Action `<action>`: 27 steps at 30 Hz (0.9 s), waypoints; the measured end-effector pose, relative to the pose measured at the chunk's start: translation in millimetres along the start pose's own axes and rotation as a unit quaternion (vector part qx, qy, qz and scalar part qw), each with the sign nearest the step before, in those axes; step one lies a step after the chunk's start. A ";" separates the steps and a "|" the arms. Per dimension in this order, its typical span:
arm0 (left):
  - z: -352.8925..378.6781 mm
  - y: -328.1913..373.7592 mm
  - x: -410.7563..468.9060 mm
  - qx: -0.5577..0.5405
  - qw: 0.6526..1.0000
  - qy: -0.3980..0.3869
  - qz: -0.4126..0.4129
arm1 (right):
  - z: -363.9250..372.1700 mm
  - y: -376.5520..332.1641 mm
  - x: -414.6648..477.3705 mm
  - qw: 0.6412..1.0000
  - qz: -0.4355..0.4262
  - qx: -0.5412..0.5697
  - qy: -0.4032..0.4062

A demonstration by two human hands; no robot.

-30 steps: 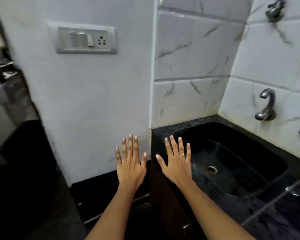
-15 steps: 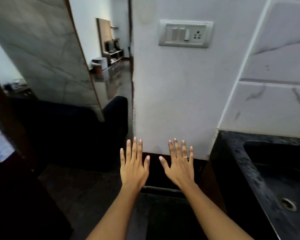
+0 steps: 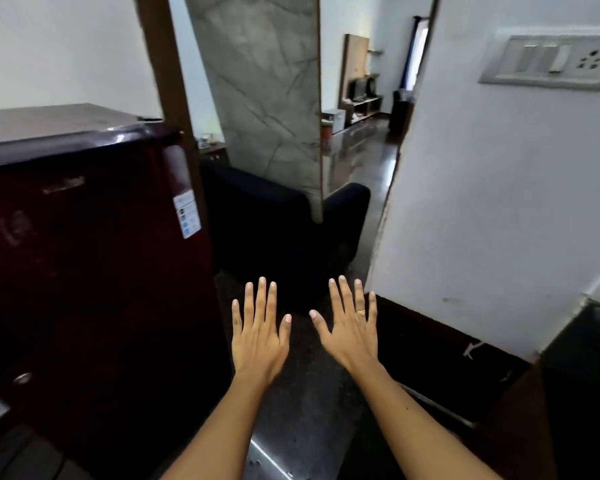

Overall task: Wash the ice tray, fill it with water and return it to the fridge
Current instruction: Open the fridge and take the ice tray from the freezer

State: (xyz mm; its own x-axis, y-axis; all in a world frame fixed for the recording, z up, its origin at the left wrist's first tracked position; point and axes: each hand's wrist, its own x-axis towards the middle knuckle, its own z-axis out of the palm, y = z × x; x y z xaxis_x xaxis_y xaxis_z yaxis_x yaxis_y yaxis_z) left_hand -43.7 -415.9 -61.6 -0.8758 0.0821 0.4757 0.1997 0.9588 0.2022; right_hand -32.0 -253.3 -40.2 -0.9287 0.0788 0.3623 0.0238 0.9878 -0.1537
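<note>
White walls and a dark floor (image 3: 302, 393) are seen, with a doorway at 12 o'clock. At 9 o'clock a dark red fridge (image 3: 84, 271) is shut, with a sticker (image 3: 187, 217) on its door. A switch plate (image 3: 551, 62) is fixed to the wall at 2 o'clock. The left hand (image 3: 258, 336) and right hand (image 3: 352, 332) are held out flat side by side, fingers spread, with nothing held. A ring (image 3: 361, 312) is worn on the right hand. The ice tray cannot be seen.
</note>
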 end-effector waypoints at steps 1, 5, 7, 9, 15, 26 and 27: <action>-4.6 -8.6 -4.2 0.009 1.000 0.005 -0.009 | 2.0 -10.4 0.0 1.000 -0.014 0.011 -0.004; -19.9 -46.2 -15.0 0.036 0.998 0.020 -0.051 | 9.1 -52.8 3.9 0.996 -0.074 0.041 -0.002; -25.3 -66.6 -17.4 0.049 0.996 0.022 -0.067 | 14.8 -74.6 8.2 0.994 -0.096 0.059 -0.005; -31.3 -87.6 -17.2 0.060 0.995 0.024 -0.081 | 19.3 -97.0 13.8 0.992 -0.110 0.062 -0.003; -53.6 -153.3 -14.1 0.078 0.989 0.042 -0.120 | 31.9 -167.2 33.3 0.983 -0.167 0.077 -0.019; -96.7 -277.7 -22.1 0.124 0.970 0.074 -0.194 | 53.5 -311.3 52.1 0.959 -0.250 0.116 -0.068; -100.9 -286.6 -24.0 0.126 0.968 0.077 -0.201 | 55.4 -323.9 52.7 0.956 -0.258 0.124 -0.068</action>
State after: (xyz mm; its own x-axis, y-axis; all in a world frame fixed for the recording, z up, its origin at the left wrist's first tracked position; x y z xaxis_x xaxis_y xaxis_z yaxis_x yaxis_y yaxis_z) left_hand -35.6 -720.2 -44.6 -0.7804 -0.3339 0.5287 -0.2735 0.9426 0.1916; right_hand -109.2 -576.6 -22.3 -0.8329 -0.4459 0.3276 -0.5236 0.8267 -0.2060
